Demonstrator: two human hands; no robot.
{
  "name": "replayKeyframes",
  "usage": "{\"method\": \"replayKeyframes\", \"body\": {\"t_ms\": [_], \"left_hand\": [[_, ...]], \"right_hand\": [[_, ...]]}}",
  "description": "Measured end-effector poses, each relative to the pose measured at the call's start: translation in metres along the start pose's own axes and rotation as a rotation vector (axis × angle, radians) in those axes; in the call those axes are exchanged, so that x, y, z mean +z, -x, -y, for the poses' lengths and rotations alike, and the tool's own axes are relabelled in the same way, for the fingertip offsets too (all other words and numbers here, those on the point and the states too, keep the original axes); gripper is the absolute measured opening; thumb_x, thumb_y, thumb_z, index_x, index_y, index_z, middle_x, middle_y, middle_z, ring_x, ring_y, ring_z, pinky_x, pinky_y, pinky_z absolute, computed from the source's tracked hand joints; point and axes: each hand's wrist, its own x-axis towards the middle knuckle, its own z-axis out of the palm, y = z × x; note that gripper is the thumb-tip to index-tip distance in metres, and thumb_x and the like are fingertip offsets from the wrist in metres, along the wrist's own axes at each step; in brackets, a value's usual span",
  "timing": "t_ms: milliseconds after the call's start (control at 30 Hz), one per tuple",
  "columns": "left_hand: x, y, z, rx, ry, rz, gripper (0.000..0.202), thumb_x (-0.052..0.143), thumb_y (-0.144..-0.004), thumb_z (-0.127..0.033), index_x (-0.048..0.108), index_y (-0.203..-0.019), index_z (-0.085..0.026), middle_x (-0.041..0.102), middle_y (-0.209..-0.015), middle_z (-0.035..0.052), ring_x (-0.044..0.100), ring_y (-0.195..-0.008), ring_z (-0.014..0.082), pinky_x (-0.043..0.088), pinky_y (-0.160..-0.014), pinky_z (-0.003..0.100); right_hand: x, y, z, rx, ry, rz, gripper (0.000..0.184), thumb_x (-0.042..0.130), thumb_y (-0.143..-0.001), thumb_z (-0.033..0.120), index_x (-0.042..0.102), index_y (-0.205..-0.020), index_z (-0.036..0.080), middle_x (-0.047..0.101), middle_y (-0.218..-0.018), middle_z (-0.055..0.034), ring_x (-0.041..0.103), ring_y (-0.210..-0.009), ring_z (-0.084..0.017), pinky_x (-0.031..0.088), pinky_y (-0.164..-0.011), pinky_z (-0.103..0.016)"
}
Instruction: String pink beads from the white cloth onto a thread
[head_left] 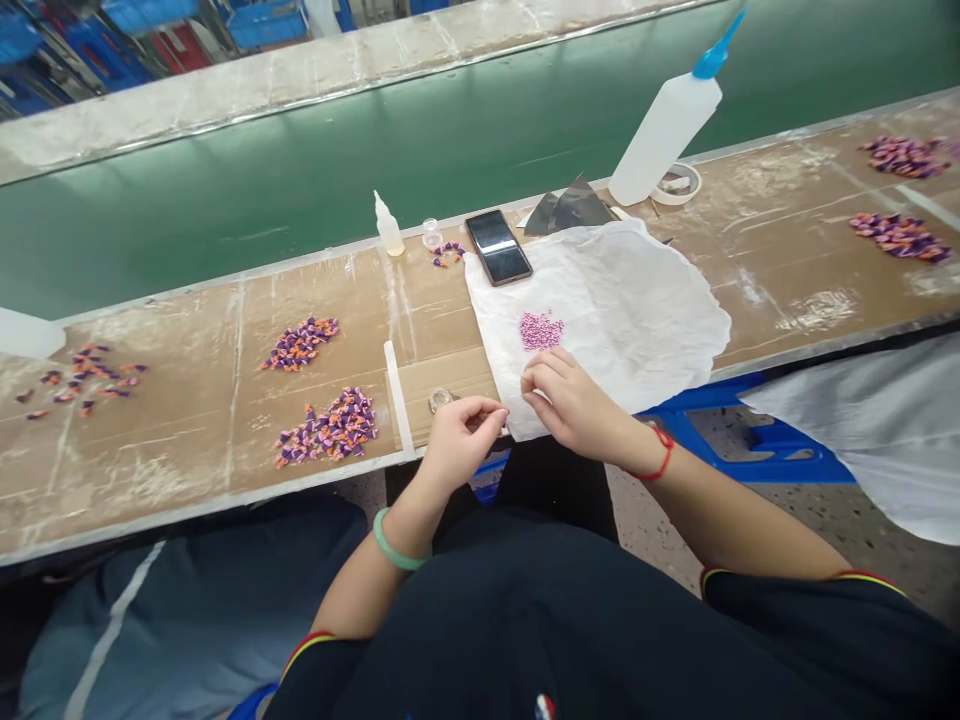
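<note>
My left hand [463, 436] is closed in a pinch at the front edge of the table, with a tiny dark bit at its fingertips that is too small to name. My right hand [571, 402] hovers over the white cloth [637, 300], thumb and fingers drawn together; what they hold, if anything, is hidden. Just beyond its fingers lies a pile of tiny pink pieces [541, 331] on the cloth. Beside my left hand are a small round clear container [441, 399] and a white strip [399, 395]. Purple and orange pieces [330, 428] are heaped further left.
A phone [499, 247] rests on the cloth's back corner. Behind stand a small dropper bottle [388, 226] and a large white bottle [666, 138] with a blue nozzle, beside a tape roll [678, 185]. A green belt [300, 185] runs along the table's far edge.
</note>
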Motion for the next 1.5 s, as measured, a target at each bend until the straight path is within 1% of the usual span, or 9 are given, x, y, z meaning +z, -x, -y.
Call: {"method": "replayKeyframes", "body": {"t_ms": [133, 400, 500, 600, 700, 1000, 1200, 1367, 1500], "left_hand": [[0.003, 0.002, -0.007, 0.048, 0.019, 0.031, 0.022, 0.066, -0.08, -0.035, 0.067, -0.072, -0.015, 0.066, -0.066, 0.0039, 0.058, -0.062, 0.0148, 0.047, -0.059, 0.026], [0.002, 0.011, -0.013, 0.063, 0.03, 0.045, 0.024, 0.066, -0.079, -0.037, 0.061, -0.068, -0.016, 0.057, -0.059, 0.0007, 0.048, -0.056, 0.0116, 0.038, -0.053, 0.024], [0.003, 0.013, -0.011, 0.061, 0.051, 0.009, 0.023, 0.067, -0.075, -0.036, 0.06, -0.066, -0.017, 0.054, -0.057, -0.0009, 0.045, -0.054, 0.0105, 0.036, -0.05, 0.023], [0.004, 0.017, -0.012, 0.06, 0.079, -0.036, 0.022, 0.067, -0.074, -0.037, 0.059, -0.065, -0.017, 0.054, -0.056, -0.0018, 0.045, -0.053, 0.0102, 0.038, -0.05, 0.023], [0.003, 0.021, -0.016, 0.068, 0.08, -0.053, 0.022, 0.066, -0.073, -0.036, 0.058, -0.064, -0.018, 0.055, -0.056, -0.0013, 0.047, -0.053, 0.0105, 0.039, -0.051, 0.024], [-0.001, 0.026, -0.019, 0.104, -0.011, -0.036, 0.019, 0.067, -0.074, -0.033, 0.06, -0.064, -0.018, 0.053, -0.056, -0.0013, 0.043, -0.052, 0.0103, 0.035, -0.049, 0.024], [-0.013, 0.032, -0.02, 0.088, 0.111, -0.001, 0.027, 0.071, -0.079, -0.042, 0.063, -0.072, -0.017, 0.064, -0.063, 0.0021, 0.056, -0.058, 0.0136, 0.046, -0.055, 0.025], [-0.039, 0.044, -0.001, 0.044, 0.164, -0.097, 0.033, 0.077, -0.077, -0.048, 0.066, -0.075, -0.017, 0.064, -0.059, 0.0002, 0.053, -0.052, 0.0107, 0.046, -0.053, 0.024], [-0.057, 0.055, 0.017, -0.019, 0.18, -0.169, 0.032, 0.083, -0.071, -0.044, 0.068, -0.074, -0.016, 0.065, -0.06, 0.0003, 0.054, -0.051, 0.0101, 0.045, -0.052, 0.023]], "right_hand": [[-0.008, -0.002, 0.022, -0.059, 0.011, 0.025, 0.018, 0.041, -0.096, 0.008, 0.046, -0.085, 0.021, 0.053, -0.088, -0.0087, 0.045, -0.085, -0.026, 0.042, -0.078, -0.04], [-0.01, -0.003, 0.037, -0.119, 0.099, 0.068, 0.02, 0.041, -0.091, 0.003, 0.049, -0.083, 0.02, 0.055, -0.085, -0.0105, 0.044, -0.083, -0.027, 0.042, -0.075, -0.041], [-0.011, -0.003, 0.042, -0.072, 0.003, 0.026, 0.018, 0.042, -0.093, 0.007, 0.048, -0.084, 0.021, 0.056, -0.085, -0.0094, 0.047, -0.082, -0.026, 0.043, -0.075, -0.04], [-0.012, -0.001, 0.046, 0.063, -0.202, -0.033, 0.011, 0.047, -0.094, 0.014, 0.049, -0.087, 0.022, 0.058, -0.083, -0.0056, 0.051, -0.079, -0.022, 0.044, -0.072, -0.036], [-0.013, 0.0, 0.049, 0.164, -0.339, -0.015, 0.008, 0.051, -0.09, 0.016, 0.051, -0.085, 0.022, 0.058, -0.078, -0.0024, 0.053, -0.072, -0.018, 0.045, -0.067, -0.031], [-0.017, -0.004, 0.052, 0.216, -0.392, 0.036, 0.008, 0.054, -0.083, 0.018, 0.054, -0.075, 0.021, 0.059, -0.069, -0.0006, 0.052, -0.063, -0.015, 0.043, -0.06, -0.027], [-0.018, -0.009, 0.053, 0.194, -0.456, 0.101, 0.012, 0.05, -0.087, 0.019, 0.049, -0.075, 0.022, 0.057, -0.069, 0.0005, 0.05, -0.062, -0.014, 0.041, -0.058, -0.026], [-0.003, -0.034, 0.042, 0.045, -0.312, 0.205, 0.014, 0.044, -0.092, 0.018, 0.046, -0.078, 0.022, 0.055, -0.072, -0.0009, 0.048, -0.063, -0.015, 0.041, -0.062, -0.027], [0.022, -0.069, 0.029, -0.076, 0.05, 0.398, 0.016, 0.047, -0.089, 0.012, 0.046, -0.076, 0.021, 0.059, -0.074, -0.0049, 0.053, -0.069, -0.019, 0.04, -0.066, -0.03]]}}
